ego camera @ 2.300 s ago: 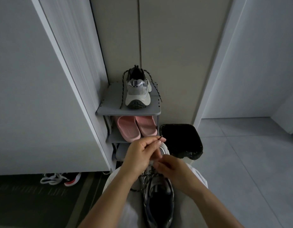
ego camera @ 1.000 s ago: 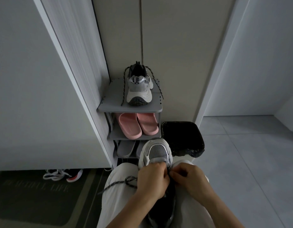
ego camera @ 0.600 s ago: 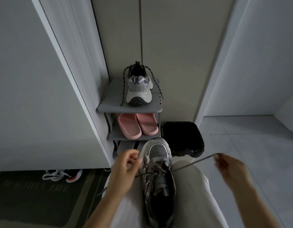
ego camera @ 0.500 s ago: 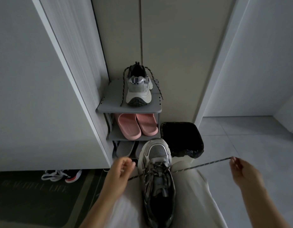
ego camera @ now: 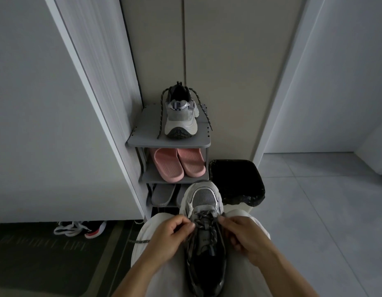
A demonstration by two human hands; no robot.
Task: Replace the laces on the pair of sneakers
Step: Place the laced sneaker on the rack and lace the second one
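From the head view the room is dim: a pale tiled floor [ego camera: 314, 211] runs off to the right of the grey shoe rack [ego camera: 168, 143], which stands against tall cupboard doors, and a dark mat [ego camera: 46, 254] lies on the floor to the rack's lower left. The rack shows three shelves. On its top shelf stands one grey sneaker [ego camera: 180, 116], heel toward us, with a speckled lace trailing down both sides. On the shelf below sit two pink slippers [ego camera: 178, 165], and under those two grey slippers [ego camera: 164, 195], the right one mostly hidden. Just right of the rack is one black-lined bin [ego camera: 237, 181]. Left of the rack, under the wall panel, one shoe with white laces [ego camera: 78, 229] pokes out. In front of the rack, the second sneaker [ego camera: 205, 239] rests on the person's lap, between legs in pale trousers [ego camera: 147, 232], toe pointing at the rack. The left hand [ego camera: 167, 239] has its grip pinched shut on the dark speckled lace [ego camera: 204, 217] at the left eyelets, and a loose end trails over the left knee. The right hand [ego camera: 243, 236] pinches the same lace on the right side.
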